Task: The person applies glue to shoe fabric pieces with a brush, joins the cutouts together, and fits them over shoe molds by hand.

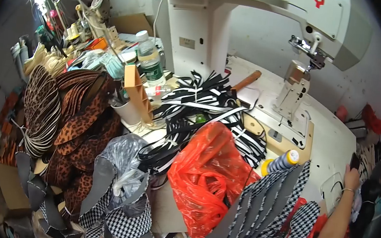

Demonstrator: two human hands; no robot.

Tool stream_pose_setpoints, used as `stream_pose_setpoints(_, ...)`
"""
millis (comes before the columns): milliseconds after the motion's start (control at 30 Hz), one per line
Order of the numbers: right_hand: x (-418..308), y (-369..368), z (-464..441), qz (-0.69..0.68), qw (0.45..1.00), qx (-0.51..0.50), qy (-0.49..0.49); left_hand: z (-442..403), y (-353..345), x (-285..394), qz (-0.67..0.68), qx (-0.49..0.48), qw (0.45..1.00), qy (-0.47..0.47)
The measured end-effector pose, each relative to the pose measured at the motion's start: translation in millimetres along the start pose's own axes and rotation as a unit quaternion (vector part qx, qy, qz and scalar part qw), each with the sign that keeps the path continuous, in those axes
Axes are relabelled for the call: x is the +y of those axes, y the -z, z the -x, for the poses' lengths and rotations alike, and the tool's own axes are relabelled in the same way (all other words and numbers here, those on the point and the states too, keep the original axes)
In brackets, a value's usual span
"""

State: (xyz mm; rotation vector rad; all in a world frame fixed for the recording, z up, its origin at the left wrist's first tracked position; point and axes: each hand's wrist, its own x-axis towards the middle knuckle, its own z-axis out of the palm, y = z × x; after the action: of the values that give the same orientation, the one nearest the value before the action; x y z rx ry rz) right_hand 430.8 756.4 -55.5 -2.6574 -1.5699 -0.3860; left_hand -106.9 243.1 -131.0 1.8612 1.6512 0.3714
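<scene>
At the far right, my right hand (pixel 352 178) reaches out past the table edge, with a bracelet at the wrist. Its fingers are closed on a small dark flat object (pixel 355 161), whose kind I cannot make out. Just left of the wrist lies a clear plastic piece (pixel 331 192) on the table. Below and left of my forearm are stacked houndstooth fabric pieces with grey backing (pixel 259 213). My left hand is out of view.
A white post-bed sewing machine (pixel 202 42) stands at the back. On the table are a thread cone (pixel 280 163), a red plastic bag (pixel 212 176), black-and-white straps (pixel 196 106) and a water bottle (pixel 149 60). Leopard-print pieces (pixel 79 131) pile up at left.
</scene>
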Motion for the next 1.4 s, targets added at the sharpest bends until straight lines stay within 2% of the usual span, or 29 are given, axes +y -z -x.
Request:
stream_pose_setpoints(67,-7.4,17.9,14.2,0.017,1.000,-0.019,-0.009,5.8,4.8,-2.0,0.003,0.002,1.000,0.010)
stream_pose_setpoints(133,-14.4,30.5,28.3,0.042,0.996,0.072,-0.002,8.9,9.9,-2.9,0.001,0.003,1.000,0.018)
stream_pose_setpoints(167,12.8,-19.4,-9.9,-0.042,0.996,0.079,-0.020,11.3,12.1,-3.9,0.000,0.006,1.000,0.025)
stream_pose_setpoints(200,23.9,-33.4,-23.7,-0.043,0.996,0.080,-0.020,12.7,13.4,-3.0,-0.001,0.004,1.000,0.024)
stream_pose_setpoints(267,36.0,-42.6,-40.4,-0.147,0.988,-0.026,-0.025,14.6,19.6,-7.4,0.000,0.005,1.000,0.030)
stream_pose_setpoints(333,37.4,-44.0,-45.9,-0.133,0.990,0.016,-0.048,14.4,24.6,-9.3,0.002,0.005,1.000,0.030)
stream_pose_setpoints(400,31.1,-31.1,-38.4,-0.249,0.965,-0.081,-0.027,14.7,27.8,-10.0,0.004,0.004,1.000,0.028)
stream_pose_setpoints(467,6.6,-3.7,-13.4,-0.207,0.978,-0.024,0.009,16.3,28.6,-8.2,0.008,0.004,1.000,0.022)
stream_pose_setpoints(533,-16.5,36.1,17.3,-0.123,0.990,-0.028,0.066,19.5,25.7,-5.8,0.012,0.006,1.000,0.012)
stream_pose_setpoints(567,-29.1,59.6,35.7,-0.054,0.996,-0.034,0.058,21.1,23.5,-4.7,0.014,0.007,1.000,0.006)
stream_pose_setpoints(600,-23.3,62.2,31.2,-0.017,0.993,-0.063,0.098,24.6,24.0,-1.7,0.015,0.007,1.000,-0.001)
stream_pose_setpoints(667,-37.4,116.4,68.0,0.041,0.989,-0.050,0.135,28.8,22.2,0.3,0.018,0.009,1.000,-0.013)
stream_pose_setpoints(700,-33.9,132.2,75.4,0.041,0.989,-0.042,0.137,32.4,20.8,2.1,0.022,0.010,1.000,-0.019)
stream_pose_setpoints(767,-13.5,155.1,102.1,0.070,0.972,0.043,0.221,40.5,18.7,7.2,0.032,0.007,0.999,-0.032)
stream_pose_setpoints(800,-5.3,172.5,118.7,0.076,0.971,0.046,0.221,43.1,16.0,10.5,0.040,0.005,0.998,-0.040)
stream_pose_setpoints(933,38.7,239.0,207.8,0.011,0.939,0.079,0.334,59.8,5.4,34.8,0.088,-0.019,0.993,-0.082)
stream_pose_setpoints(1033,61.1,301.9,298.0,0.015,0.922,-0.030,0.386,74.0,-18.4,72.7,0.207,-0.063,0.970,-0.113)
stream_pose_setpoints(1067,62.4,324.5,331.8,0.009,0.916,-0.069,0.396,82.6,-35.5,84.1,0.332,-0.039,0.941,-0.055)
stream_pose_setpoints(1100,69.2,336.4,360.1,-0.003,0.894,-0.079,0.442,78.0,-2.0,105.9,0.348,0.010,0.937,-0.043)
stream_pose_setpoints(1133,76.7,342.5,385.9,-0.014,0.870,-0.091,0.484,65.4,42.9,123.6,0.451,-0.048,0.890,-0.042)
stream_pose_setpoints(1167,82.7,346.4,413.2,-0.019,0.857,-0.128,0.499,51.8,79.8,137.5,0.601,-0.084,0.791,-0.075)
stream_pose_setpoints(1200,91.2,340.5,437.1,-0.014,0.846,-0.172,0.504,36.5,128.1,162.8,0.805,-0.119,0.577,-0.075)
stream_pose_setpoints(1233,97.0,338.2,461.4,-0.020,0.831,-0.201,0.519,36.6,193.0,191.4,0.849,-0.130,0.492,-0.145)
stream_pose_setpoints(1267,108.5,320.1,482.3,-0.028,0.817,-0.226,0.529,41.3,246.3,215.8,0.852,-0.165,0.453,-0.204)
stream_pose_setpoints(1300,115.7,314.1,502.7,-0.045,0.804,-0.249,0.538,52.2,281.2,237.3,0.869,-0.215,0.382,-0.228)
stream_pose_setpoints(1333,124.9,302.8,518.6,-0.062,0.788,-0.277,0.546,60.5,303.2,252.0,0.850,-0.286,0.345,-0.278)
stream_pose_setpoints(1400,130.0,289.9,537.0,-0.072,0.766,-0.306,0.560,81.6,320.2,271.2,0.825,-0.341,0.318,-0.320)
